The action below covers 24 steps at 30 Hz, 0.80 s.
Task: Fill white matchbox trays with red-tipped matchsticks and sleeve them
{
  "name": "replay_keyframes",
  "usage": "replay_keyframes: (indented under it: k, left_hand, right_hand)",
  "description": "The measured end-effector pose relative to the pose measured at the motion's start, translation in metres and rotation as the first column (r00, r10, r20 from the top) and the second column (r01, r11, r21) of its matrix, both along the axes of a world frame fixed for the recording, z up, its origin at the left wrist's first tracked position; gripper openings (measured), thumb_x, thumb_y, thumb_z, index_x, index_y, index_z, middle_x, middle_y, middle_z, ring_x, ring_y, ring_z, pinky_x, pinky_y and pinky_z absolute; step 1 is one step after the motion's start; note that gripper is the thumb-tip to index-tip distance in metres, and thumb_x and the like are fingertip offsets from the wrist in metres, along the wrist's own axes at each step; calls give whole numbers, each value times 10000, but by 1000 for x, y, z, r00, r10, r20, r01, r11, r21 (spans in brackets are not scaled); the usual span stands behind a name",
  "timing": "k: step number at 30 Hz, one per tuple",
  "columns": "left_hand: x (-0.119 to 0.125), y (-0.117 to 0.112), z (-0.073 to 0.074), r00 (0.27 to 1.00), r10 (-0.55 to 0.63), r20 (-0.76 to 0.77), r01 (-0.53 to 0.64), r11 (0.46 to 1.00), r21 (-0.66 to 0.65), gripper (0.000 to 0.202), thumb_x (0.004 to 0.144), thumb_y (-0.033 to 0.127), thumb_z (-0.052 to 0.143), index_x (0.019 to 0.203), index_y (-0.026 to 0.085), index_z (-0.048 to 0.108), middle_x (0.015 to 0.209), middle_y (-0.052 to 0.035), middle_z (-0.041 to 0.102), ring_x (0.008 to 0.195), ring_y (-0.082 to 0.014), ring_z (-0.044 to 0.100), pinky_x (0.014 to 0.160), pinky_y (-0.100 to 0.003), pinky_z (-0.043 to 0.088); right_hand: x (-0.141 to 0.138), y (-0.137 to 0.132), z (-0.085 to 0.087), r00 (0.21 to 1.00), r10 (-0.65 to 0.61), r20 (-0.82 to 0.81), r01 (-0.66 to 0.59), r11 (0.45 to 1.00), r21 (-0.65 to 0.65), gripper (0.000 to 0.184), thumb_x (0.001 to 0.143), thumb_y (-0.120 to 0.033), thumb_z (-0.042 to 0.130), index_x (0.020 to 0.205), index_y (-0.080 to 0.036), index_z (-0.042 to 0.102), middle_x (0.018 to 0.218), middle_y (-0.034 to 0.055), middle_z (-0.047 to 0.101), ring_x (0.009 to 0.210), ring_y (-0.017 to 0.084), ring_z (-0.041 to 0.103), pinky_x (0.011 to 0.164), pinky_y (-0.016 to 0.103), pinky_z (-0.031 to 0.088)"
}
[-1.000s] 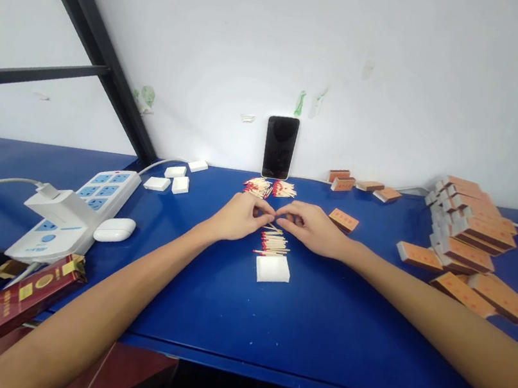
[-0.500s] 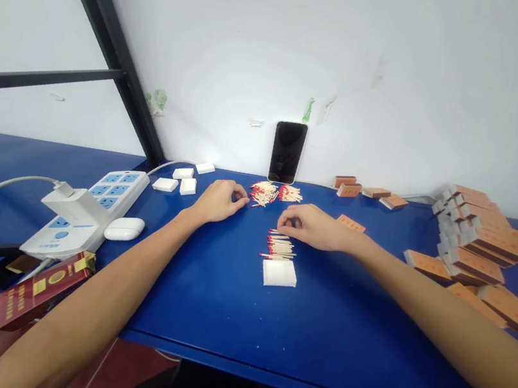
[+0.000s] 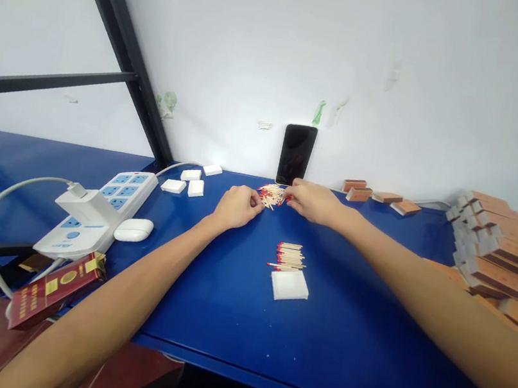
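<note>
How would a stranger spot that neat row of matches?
On the blue table, find the white box near the middle. Just beyond it lies the row of matches, red heads leftward. Unlike the jumbled heap near the black phone, its sticks lie side by side.

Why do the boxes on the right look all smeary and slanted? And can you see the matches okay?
In the head view, the boxes look soft and slanted near the edge, perhaps from a wide lens; in that same head view, the upper right corner goes dark; also in the head view, the row of matches is clear enough to tell red heads from pale sticks.
</note>
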<state>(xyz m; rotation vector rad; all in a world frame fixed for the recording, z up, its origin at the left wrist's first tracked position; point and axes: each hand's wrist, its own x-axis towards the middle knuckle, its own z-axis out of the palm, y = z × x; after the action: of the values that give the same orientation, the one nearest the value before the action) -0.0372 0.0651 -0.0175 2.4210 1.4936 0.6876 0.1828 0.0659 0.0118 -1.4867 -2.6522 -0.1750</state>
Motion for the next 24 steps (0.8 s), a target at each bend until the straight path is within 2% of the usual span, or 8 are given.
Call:
replay_keyframes:
  k: [5, 12, 18, 21, 24]
  left_hand:
    - [-7, 0, 10, 997, -57, -54, 54, 997, -55, 147, 774, 241, 602, 752, 197, 741, 770, -30, 743, 725, -196, 675, 707, -294, 495]
    - [-16, -4, 25, 992, -125, 23, 127, 967, -220, 181, 703, 120, 599, 743, 177, 766, 753, -16, 750, 705, -174, 676, 687, -263, 494]
    - [-16, -5, 25, 995, -97, 7, 96, 973, -211, 184, 700, 126, 605, 759, 175, 772, 777, -28, 759, 719, -180, 683, 701, -272, 494]
    - [-14, -6, 25, 996, -85, -3, 82, 977, -196, 174, 713, 138, 610, 763, 171, 773, 798, -41, 764, 745, -193, 694, 714, -284, 495]
    - [-12, -8, 25, 996, -92, -5, 90, 981, -173, 163, 716, 150, 614, 745, 179, 772, 779, -37, 763, 732, -195, 695, 705, -284, 501]
  right_hand:
    - [-5, 10, 2, 999, 37, 35, -36, 999, -30, 208, 935, -261, 518, 1023, -213, 700, 1006, 100, 629, 847, 224, 606, 618, 298, 340]
    - [-9, 4, 4, 991, 129, 35, -127, 991, -38, 179, 940, -234, 519, 971, -206, 692, 952, 97, 633, 845, 228, 603, 621, 299, 321]
    - [-12, -24, 7, 980, 197, 14, -194, 974, -115, 167, 955, -230, 498, 968, -203, 662, 1010, 90, 640, 904, 225, 605, 670, 294, 361]
    - [-9, -42, 4, 984, 175, -43, -179, 971, -156, 152, 947, -221, 502, 953, -199, 652, 1031, 81, 655, 920, 217, 611, 704, 298, 388]
    - [-2, -57, 1, 983, 120, -138, -146, 968, -204, 138, 930, -237, 512, 914, -201, 644, 958, 68, 676, 855, 197, 610, 698, 293, 406]
